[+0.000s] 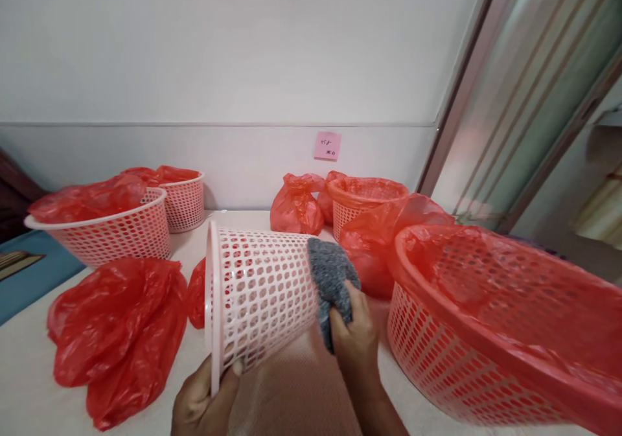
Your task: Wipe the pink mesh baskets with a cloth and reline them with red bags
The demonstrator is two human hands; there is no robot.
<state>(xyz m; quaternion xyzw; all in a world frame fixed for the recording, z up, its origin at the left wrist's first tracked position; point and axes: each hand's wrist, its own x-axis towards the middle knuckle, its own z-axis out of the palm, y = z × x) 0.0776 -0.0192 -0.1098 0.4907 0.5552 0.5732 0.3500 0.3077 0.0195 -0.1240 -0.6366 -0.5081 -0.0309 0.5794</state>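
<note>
- The left hand [207, 400] is at the lower edge of the view. Its fingers are closed on the rim of a pale basket [267, 293]; the thumb lies on the outer wall, and the rim passes between the thumb and the other fingers.
- The right hand [357, 329] has its fingers bent and closed on a grey cloth [333, 271]. This cloth lies against the bottom end of the pale basket.
- The pale basket is in the middle, between the two hands. It is turned on its side, with the mouth to the left and the bottom to the right.
- At the left, on the white table [29, 384], there lies a crumpled red bag [116, 332].
- At the right stands a large basket [457, 345], which has a red lining [525, 280] inside and over its rim.
- Just beside this one, farther back, is a puffed red bag [367, 261].
- Farther at the left stands a wide basket [126, 235], and behind it a smaller basket [187, 206]; both have red plastic in them.
- Near the wall [218, 54] are a bunched red bag [296, 209] and a lined basket [345, 219].
- On the wall is a pink note [328, 146] with handwriting.
</note>
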